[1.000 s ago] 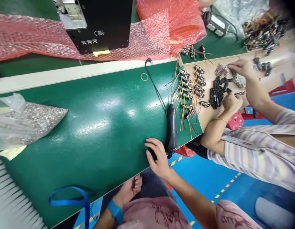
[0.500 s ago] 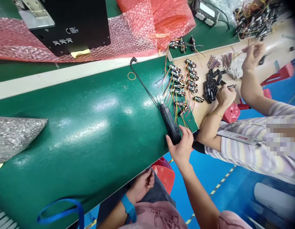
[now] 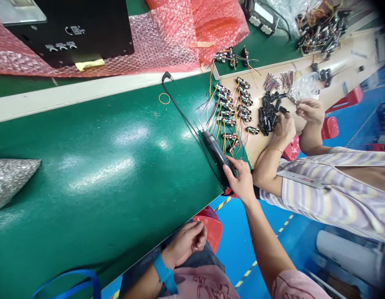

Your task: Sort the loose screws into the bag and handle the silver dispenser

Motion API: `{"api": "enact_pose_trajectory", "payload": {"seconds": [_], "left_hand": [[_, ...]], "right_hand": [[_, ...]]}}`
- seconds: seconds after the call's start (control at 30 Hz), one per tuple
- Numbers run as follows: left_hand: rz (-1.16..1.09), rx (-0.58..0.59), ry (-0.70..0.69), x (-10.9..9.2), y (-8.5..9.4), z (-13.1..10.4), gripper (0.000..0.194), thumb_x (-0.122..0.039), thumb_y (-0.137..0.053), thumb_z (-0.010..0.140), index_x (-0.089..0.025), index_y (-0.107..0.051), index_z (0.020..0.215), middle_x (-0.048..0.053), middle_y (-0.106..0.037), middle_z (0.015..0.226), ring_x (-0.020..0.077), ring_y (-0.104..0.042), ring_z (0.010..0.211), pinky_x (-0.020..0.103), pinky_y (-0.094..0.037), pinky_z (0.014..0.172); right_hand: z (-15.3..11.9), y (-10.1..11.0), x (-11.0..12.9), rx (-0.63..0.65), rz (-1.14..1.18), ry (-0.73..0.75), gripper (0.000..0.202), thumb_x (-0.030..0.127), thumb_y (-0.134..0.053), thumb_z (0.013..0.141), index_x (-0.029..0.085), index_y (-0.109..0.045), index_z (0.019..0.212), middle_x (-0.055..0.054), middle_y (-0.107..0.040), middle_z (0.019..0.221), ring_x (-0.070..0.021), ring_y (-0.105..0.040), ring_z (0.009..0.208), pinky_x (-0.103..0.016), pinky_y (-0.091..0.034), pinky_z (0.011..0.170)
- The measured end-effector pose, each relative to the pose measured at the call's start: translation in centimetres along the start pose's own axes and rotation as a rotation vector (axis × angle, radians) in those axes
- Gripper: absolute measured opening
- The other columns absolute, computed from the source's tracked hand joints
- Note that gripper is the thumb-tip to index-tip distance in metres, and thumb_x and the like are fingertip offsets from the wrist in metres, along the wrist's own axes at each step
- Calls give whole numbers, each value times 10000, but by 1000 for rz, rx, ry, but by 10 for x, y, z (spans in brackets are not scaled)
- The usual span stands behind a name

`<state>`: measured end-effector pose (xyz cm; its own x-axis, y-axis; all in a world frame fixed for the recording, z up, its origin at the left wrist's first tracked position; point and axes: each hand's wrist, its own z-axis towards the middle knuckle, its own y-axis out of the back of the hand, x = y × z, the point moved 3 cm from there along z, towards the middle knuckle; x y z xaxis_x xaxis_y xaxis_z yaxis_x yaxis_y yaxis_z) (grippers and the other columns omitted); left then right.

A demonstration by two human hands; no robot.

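A black corded hand tool (image 3: 215, 147) with a thin metal tip lies slantwise near the right edge of the green table. My right hand (image 3: 240, 178) is closed around its rear end, thumb on the near side and fingers on the far side. The tool's black cord runs along it and up to an angled plug (image 3: 166, 76). Below the table edge, over my lap, my left hand (image 3: 189, 241) has its fingers curled in, with nothing visible in them. It wears a blue wristband (image 3: 165, 273).
Wired circuit boards (image 3: 225, 104) lie in rows beside the tool. At right, a co-worker's hands (image 3: 284, 131) are near a pile of black parts (image 3: 269, 114). A black metal box (image 3: 77, 33) and red bubble wrap (image 3: 170, 41) lie along the back. A rubber band (image 3: 164, 98) rests near the plug.
My right hand has closed more fully around the tool's rear end. The cord now runs alongside the tool. The co-worker's farther hand has come down toward the other. The view has shifted slightly.
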<state>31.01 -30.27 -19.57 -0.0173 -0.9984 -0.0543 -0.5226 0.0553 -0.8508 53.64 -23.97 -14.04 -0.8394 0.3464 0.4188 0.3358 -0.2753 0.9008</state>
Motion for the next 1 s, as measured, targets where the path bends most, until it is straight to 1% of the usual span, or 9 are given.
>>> {"api": "enact_pose_trajectory", "payload": {"seconds": [0.1, 0.2, 0.27, 0.43, 0.6, 0.67, 0.73, 0.83, 1.0], "left_hand": [[15, 8, -5, -5, -3, 0, 438, -518, -688, 712, -136, -478, 669, -40, -412, 536, 45, -333, 466, 239, -145, 485], [27, 16, -5, -8, -5, -2, 432, -513, -679, 720, -136, -476, 666, -38, -409, 537, 46, -332, 465, 242, -139, 484], [33, 17, -5, -9, -6, -3, 427, -509, -676, 724, -137, -474, 664, -39, -406, 540, 46, -330, 467, 244, -141, 485], [43, 20, 12, -8, -4, -3, 417, -503, -655, 747, -139, -471, 662, -36, -404, 546, 50, -332, 472, 247, -142, 485], [39, 19, 14, -11, -3, -4, 407, -499, -652, 747, -142, -472, 676, -40, -402, 542, 50, -324, 466, 248, -143, 485], [37, 19, 10, -12, -3, -5, 401, -491, -650, 751, -142, -469, 671, -39, -403, 543, 50, -324, 467, 247, -145, 487], [32, 20, 7, -13, -4, -6, 395, -482, -653, 752, -140, -472, 670, -38, -404, 547, 50, -328, 470, 245, -150, 490], [19, 28, 5, -14, -4, -6, 389, -474, -655, 752, -139, -476, 669, -35, -407, 550, 52, -332, 474, 244, -153, 491], [-10, 56, -2, -20, -10, -7, 371, -453, -632, 784, -136, -477, 669, -31, -409, 553, 51, -335, 472, 241, -158, 493]], "right_hand": [[0, -3, 1, -77, -37, 86, 354, 328, -410, 943, 196, -516, 1253, -115, -563, 1124, -250, -513, 1037, -436, -427, 901], [-2, -7, 0, -126, -129, 152, 294, 257, -368, 959, 234, -567, 1174, -99, -573, 1129, -235, -527, 1036, -413, -439, 899], [-2, -8, -1, -140, -213, 158, 279, 303, -433, 943, 244, -570, 1179, -90, -592, 1100, -236, -543, 1008, -389, -456, 873], [9, -3, 5, -107, -366, 161, 433, 436, -587, 851, 240, -539, 1235, -82, -614, 1060, -252, -574, 971, -345, -495, 764], [26, 5, 15, 123, -381, 249, 488, 375, -511, 894, 265, -405, 1358, -74, -600, 1115, -243, -619, 890, -318, -516, 581], [33, 9, 19, 230, -317, 323, 461, 349, -464, 921, 268, -389, 1369, -72, -604, 1116, -235, -625, 896, -335, -541, 642], [39, 12, 23, 328, -182, 367, 406, 323, -428, 941, 265, -420, 1343, -66, -594, 1160, -219, -611, 979, -353, -543, 789], [49, 13, 26, 440, 39, 359, 330, 308, -405, 955, 266, -486, 1273, -36, -592, 1202, -189, -587, 1059, -350, -495, 928], [59, 10, 25, 479, 212, 278, 270, 349, -451, 934, 239, -579, 1145, -31, -640, 1112, -183, -621, 978, -332, -501, 887]]}}
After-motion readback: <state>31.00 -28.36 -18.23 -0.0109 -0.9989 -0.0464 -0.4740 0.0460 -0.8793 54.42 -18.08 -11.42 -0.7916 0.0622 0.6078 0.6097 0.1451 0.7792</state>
